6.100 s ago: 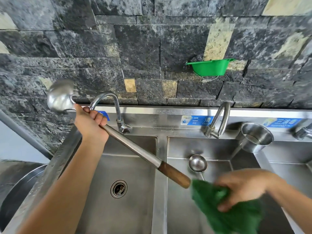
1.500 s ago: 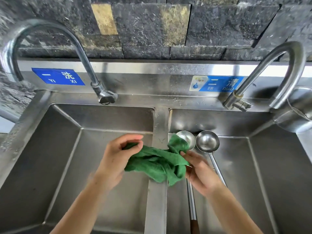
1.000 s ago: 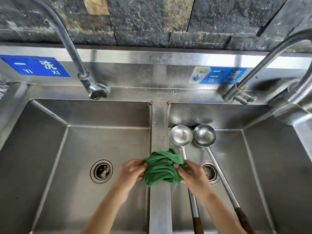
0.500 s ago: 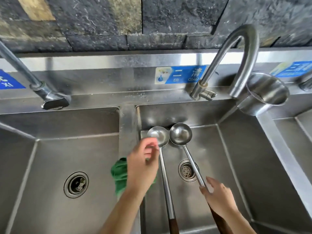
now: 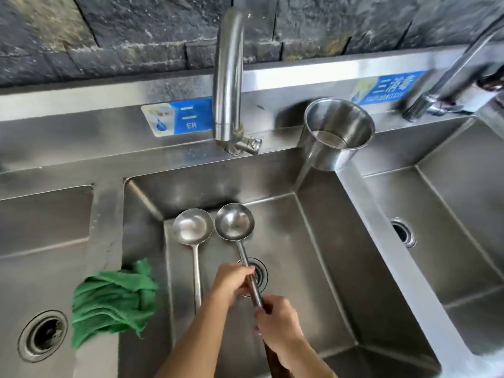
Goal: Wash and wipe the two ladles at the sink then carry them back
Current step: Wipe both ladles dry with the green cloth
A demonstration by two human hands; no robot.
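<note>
Both ladles in middle basin [image 5: 212, 184], bowls up, side by side near back wall. Left hand [image 5: 231, 282] closed on shaft of right ladle [image 5: 234, 221], over drain. Right hand [image 5: 278, 323] grips same shaft lower, by wooden handle. Left ladle [image 5: 192, 226] lies free, unheld. Cloth [image 5: 114, 298] draped on divider, out of my hands. Tap [image 5: 227, 77] not running. My guess: washing and wiping done or nearly. Left to do: lift this ladle, grab other, carry both back.

A steel cup [image 5: 327, 156] is standing just right of a tap [image 5: 227, 77]. Blue labels [image 5: 177, 117] are showing on the backsplash [image 5: 81, 105], and a dark stone wall [image 5: 136, 28] is rising behind.
</note>
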